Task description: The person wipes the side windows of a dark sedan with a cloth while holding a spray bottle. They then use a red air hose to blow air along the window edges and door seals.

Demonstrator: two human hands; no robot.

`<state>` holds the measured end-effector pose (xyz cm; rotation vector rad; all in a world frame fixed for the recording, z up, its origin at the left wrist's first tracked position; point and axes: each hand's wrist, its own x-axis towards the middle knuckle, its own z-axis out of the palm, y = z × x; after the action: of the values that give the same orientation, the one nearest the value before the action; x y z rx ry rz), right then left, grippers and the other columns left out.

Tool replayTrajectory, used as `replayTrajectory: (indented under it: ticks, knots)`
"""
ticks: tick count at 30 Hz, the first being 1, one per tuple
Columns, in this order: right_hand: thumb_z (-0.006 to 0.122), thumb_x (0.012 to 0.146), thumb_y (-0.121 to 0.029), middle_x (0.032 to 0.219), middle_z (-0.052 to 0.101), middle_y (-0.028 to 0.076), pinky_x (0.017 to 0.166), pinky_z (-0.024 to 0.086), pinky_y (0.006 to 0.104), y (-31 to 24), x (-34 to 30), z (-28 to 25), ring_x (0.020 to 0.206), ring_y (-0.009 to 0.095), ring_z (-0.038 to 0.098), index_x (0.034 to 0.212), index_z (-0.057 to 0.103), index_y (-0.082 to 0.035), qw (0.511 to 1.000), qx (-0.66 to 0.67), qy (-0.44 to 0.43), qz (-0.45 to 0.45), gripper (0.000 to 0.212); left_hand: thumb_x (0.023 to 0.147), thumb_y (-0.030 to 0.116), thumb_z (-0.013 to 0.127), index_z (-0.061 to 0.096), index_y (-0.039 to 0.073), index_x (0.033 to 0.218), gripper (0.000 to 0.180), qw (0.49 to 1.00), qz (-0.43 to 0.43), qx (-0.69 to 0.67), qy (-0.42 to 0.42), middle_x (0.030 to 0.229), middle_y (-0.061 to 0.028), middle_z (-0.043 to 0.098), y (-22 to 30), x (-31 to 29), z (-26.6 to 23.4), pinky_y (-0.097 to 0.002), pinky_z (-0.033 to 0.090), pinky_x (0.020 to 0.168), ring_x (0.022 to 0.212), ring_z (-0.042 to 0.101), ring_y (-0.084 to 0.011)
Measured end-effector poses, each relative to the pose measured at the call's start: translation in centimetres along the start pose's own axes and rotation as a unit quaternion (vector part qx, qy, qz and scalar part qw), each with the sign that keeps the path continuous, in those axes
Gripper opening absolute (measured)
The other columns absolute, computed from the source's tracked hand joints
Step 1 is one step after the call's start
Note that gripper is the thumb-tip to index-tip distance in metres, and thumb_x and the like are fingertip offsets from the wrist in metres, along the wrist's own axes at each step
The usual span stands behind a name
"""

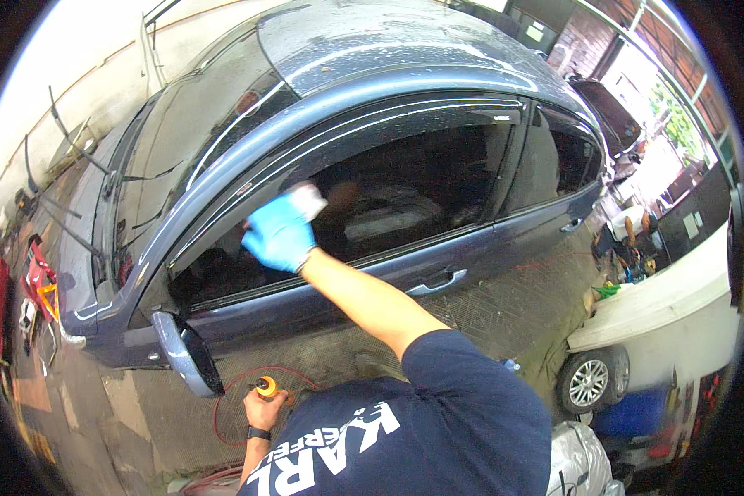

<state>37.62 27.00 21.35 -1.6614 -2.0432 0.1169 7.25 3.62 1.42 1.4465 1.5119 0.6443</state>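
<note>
Dark blue-grey car [372, 74], wet glossy paint, fills the view. White car [661, 314] stands near, lower right. Front side window [405, 194], dark glass: right hand [279, 234] in a blue glove, fingers closed on a white cloth [307, 197] pressed flat against it. Folded side mirror [188, 355] below. Left hand [264, 405] low, fingers wrapped round an orange-tipped tool [266, 385] on a red hose [223, 405].

Premises: car wash or detailing bay. A wet dark-blue car [372, 107] stands indoors; beside it, hoses on concrete floor [132, 405] and another vehicle's wheel [589, 382].
</note>
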Motion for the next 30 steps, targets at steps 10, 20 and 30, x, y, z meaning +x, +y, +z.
replayTrajectory:
  ticks: [10, 20, 30]
  knots:
    - [0.070, 0.083, -0.050, 0.085, 0.069, 0.022, 0.110, 0.028, 0.0762, 21.6, -5.8, -12.7, 0.100, 0.050, 0.063, 0.079, 0.076, -0.010, 0.916, -0.246, 0.314, 0.038, 0.040, 0.073, 0.016, 0.090, 0.072, -0.003, 0.087, 0.029, 0.996, 0.029, -0.043, 0.069, 0.081, -0.0095, 0.075, -0.5, 0.4, -0.6, -0.0342, 0.055, 0.071, 0.072, 0.070, -0.0161]
    - [0.063, 0.101, -0.029, 0.122, 0.071, 0.022, 0.103, 0.050, 0.0492, 25.7, -11.8, -23.7, 0.116, 0.037, 0.066, 0.113, 0.074, -0.001, 0.829, -0.357, 0.296, 0.313, 0.033, 0.078, 0.053, 0.083, 0.075, 0.002, 0.106, 0.058, 0.994, -0.033, 0.107, -0.018, 0.094, -0.0169, 0.078, 0.9, -0.9, -0.3, -0.0408, 0.059, 0.082, 0.089, 0.076, -0.0300]
    - [0.061, 0.100, -0.033, 0.146, 0.060, 0.014, 0.116, 0.040, 0.0522, 36.6, -18.0, -9.6, 0.140, 0.039, 0.050, 0.132, 0.063, -0.006, 0.871, -0.300, 0.377, 0.100, 0.042, 0.078, 0.048, 0.084, 0.072, 0.005, 0.110, 0.055, 0.991, 0.112, 0.069, -0.037, 0.093, -0.0183, 0.077, 11.6, 1.0, 2.6, -0.0454, 0.060, 0.079, 0.086, 0.075, -0.0376]
